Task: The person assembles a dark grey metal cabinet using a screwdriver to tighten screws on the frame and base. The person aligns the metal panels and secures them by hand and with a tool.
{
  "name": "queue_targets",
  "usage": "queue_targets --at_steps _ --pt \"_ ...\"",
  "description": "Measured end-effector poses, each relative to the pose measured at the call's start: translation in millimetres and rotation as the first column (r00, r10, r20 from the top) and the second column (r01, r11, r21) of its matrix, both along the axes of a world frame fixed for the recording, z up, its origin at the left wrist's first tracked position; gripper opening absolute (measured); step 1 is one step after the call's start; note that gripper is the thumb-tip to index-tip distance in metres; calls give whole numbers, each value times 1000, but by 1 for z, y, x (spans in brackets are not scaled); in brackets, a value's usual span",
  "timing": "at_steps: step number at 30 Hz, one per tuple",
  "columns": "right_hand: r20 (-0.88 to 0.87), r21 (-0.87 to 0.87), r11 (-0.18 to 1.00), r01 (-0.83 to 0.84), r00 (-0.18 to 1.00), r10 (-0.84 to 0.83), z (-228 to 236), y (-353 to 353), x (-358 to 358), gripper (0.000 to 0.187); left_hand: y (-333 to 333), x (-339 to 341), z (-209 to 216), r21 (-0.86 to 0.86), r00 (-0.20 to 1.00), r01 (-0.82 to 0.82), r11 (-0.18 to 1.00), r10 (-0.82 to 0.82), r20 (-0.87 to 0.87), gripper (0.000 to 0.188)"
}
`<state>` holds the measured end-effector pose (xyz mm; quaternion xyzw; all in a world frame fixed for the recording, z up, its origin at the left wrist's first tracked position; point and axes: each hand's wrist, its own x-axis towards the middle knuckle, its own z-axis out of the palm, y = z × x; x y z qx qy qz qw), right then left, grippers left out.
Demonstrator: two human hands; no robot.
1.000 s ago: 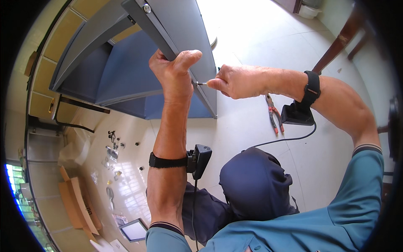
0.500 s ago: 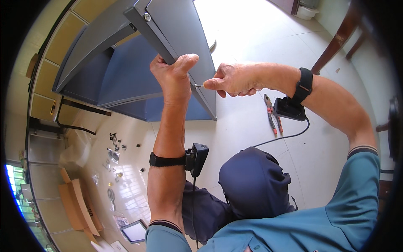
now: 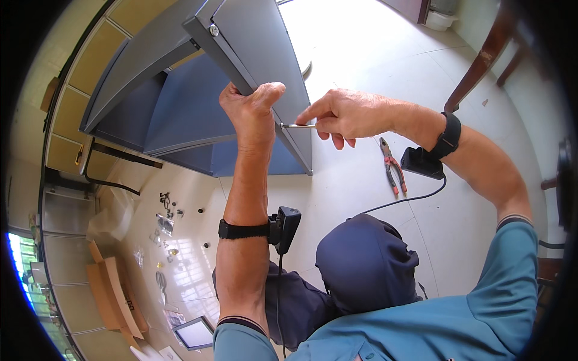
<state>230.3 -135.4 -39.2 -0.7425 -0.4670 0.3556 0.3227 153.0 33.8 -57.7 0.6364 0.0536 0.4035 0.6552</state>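
From where I stand, the person has the left hand [image 3: 248, 117] wrapped round the near edge of the grey cabinet [image 3: 265, 48], thumb lying up over it and the fingers mostly out of sight behind. Just right of that hand, a thin metal rod [image 3: 295, 126] sticks out from the cabinet's edge, its far tip touching it. The right hand [image 3: 346, 117] is at the rod's other end, to the right of the cabinet: the index finger reaches along the rod, the thumb is by its near end, and the other fingers hang loosely spread. I can't tell whether they really pinch it.

Red-handled pliers [image 3: 392, 168] lie on the floor, right of the cabinet and nearer the person. Below the cabinet's left part are scattered small parts [image 3: 165, 224], with a cardboard box [image 3: 111, 292] farther down and left.
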Motion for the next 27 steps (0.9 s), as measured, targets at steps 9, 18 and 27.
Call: queue_targets --at_steps 9,18,27 --pt "-204 34 983 178 965 -168 -10 0 11 34 5 -20 2 425 953 -20 905 147 -267 29" --pt "-268 20 976 215 942 -202 -10 4 10 36 21 -32 -7 767 869 304 565 166 -467 64" --pt "-221 -12 987 162 962 -161 -5 6 10 23 17 -34 -10 835 941 114 538 211 -265 49"
